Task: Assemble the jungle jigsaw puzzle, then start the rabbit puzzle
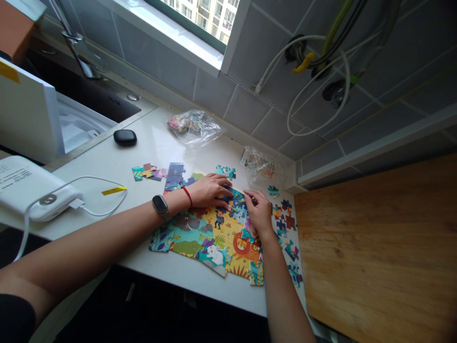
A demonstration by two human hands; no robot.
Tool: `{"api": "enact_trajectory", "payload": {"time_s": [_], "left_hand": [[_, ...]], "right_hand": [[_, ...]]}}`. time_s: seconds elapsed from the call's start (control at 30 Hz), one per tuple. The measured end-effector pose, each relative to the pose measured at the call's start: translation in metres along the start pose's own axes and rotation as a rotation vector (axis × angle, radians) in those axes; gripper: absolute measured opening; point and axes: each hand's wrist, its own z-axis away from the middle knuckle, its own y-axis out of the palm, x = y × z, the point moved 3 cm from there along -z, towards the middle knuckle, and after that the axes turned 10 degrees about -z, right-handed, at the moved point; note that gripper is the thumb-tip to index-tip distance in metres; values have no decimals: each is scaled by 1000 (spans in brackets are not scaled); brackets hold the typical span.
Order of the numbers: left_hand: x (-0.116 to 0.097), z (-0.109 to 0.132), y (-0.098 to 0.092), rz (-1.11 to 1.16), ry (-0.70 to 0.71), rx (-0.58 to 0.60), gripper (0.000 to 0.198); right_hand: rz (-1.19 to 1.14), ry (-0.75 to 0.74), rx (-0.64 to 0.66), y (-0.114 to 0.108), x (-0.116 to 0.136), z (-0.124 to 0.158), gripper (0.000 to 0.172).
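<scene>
- Red cord and a dark-faced watch circle my left wrist, seen from the head camera.
- My left hand lies palm down on the upper part of the puzzle, its fingers spread and pointing right.
- My right hand is at the puzzle's upper right edge, thumb and forefinger close together; I cannot tell whether they pinch a piece.
- The puzzle lies on the white surface in front of me, partly joined, showing a lion and a white animal on yellow and green ground.
- Loose pieces are scattered to the right of my right hand; a small joined strip sits at the puzzle's far left, and another cluster just beyond my left fingers.
- Near the tiled wall rest a crumpled clear bag and a second clear packet.
- To the left I see a small black case and a white device with a cable plugged in.
- Wooden board fills the right side.
</scene>
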Motion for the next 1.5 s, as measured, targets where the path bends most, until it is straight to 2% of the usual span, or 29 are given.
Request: {"api": "enact_trajectory", "payload": {"time_s": [0.27,0.53,0.67,0.77,0.9,1.1,1.23,1.33,1.5], "left_hand": [[-2,0,2,-41,-11,21,41],[-3,1,0,-55,-8,26,42],[-2,1,0,-39,1,21,41],[-1,0,1,-17,-5,18,41],[-2,1,0,-11,-6,27,42],[-7,1,-5,-9,54,73,72],[-8,1,-4,-46,66,103,61],[-9,0,-3,-66,62,103,59],[-10,0,-2,-73,50,87,59]], "right_hand": [[57,18,157,4,4,3,31],[59,35,171,2,4,1,31],[-17,43,141,0,-1,0,32],[-133,67,47,-3,-9,0,33],[-249,105,-188,-19,-20,0,43],[-272,50,-556,-60,-21,6,50],[-229,11,-679,-77,-18,23,49],[-117,-24,-636,-77,-16,41,44],[114,-161,-410,-61,-11,62,30]]}}
